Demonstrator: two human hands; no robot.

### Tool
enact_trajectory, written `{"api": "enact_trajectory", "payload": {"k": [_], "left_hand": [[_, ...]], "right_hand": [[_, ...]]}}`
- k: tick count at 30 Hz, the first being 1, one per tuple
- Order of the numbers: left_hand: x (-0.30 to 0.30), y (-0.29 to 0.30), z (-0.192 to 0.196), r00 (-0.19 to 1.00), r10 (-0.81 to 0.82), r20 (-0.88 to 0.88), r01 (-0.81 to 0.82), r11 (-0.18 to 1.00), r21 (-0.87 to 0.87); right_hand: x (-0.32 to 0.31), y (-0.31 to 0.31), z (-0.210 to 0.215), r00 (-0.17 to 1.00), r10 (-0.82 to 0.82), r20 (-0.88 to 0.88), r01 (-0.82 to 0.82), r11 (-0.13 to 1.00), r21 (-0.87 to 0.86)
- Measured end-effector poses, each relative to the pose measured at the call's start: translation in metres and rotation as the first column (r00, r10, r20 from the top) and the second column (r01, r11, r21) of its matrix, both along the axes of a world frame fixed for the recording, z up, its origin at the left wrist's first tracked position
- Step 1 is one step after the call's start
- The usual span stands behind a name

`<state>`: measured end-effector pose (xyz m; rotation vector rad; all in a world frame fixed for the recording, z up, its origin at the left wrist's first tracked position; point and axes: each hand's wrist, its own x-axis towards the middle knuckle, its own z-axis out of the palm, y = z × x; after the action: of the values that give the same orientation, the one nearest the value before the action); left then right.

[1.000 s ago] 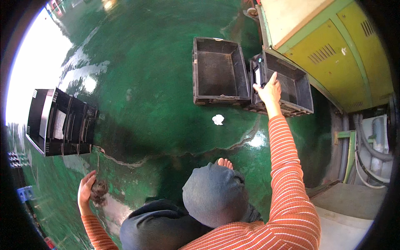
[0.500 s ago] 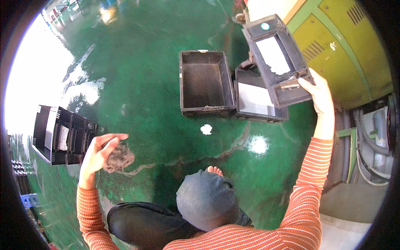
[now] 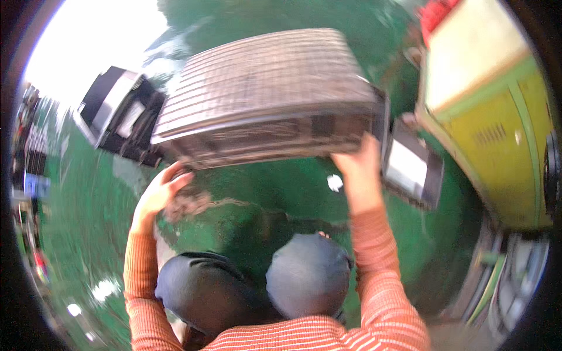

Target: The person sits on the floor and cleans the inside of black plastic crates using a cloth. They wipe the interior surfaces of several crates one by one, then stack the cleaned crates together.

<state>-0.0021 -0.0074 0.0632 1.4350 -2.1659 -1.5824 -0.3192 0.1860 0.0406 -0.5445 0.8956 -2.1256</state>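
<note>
A large black plastic crate (image 3: 269,88) is raised in front of me, tilted so that its ribbed underside shows; its inside is hidden. My right hand (image 3: 360,164) grips its near side towards the right corner, with the fingers partly out of sight behind the edge. At the near left corner is my left hand (image 3: 158,196), fingers curled, with a crumpled grey-brown rag (image 3: 187,205) in it. Motion blurs this hand, and I cannot tell whether its fingertips touch the crate.
Black crates (image 3: 114,108) stand on the green floor at the left. Another black crate with a white sheet (image 3: 410,164) lies at the right, beside a yellow-green cabinet (image 3: 497,134). A white scrap (image 3: 335,183) is on the floor. My knees (image 3: 307,275) are below.
The smaller black bin that my right hand held is no longer in it; that hand has moved left and now grips the large crate. My left hand keeps the rag. The view has swung.
</note>
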Motion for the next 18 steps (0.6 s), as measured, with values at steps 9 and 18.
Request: {"api": "enact_trajectory", "payload": {"k": [9, 18], "left_hand": [[0.119, -0.015, -0.028, 0.998, 0.049, -0.042, -0.044, 0.993, 0.109], [0.102, -0.005, -0.037, 0.993, 0.087, -0.077, -0.077, 0.990, 0.115]], "right_hand": [[0.030, -0.045, -0.132, 0.673, 0.070, 0.736, -0.015, 0.997, -0.081], [0.021, -0.023, -0.116, 0.764, 0.070, 0.641, -0.066, 0.997, -0.029]]}}
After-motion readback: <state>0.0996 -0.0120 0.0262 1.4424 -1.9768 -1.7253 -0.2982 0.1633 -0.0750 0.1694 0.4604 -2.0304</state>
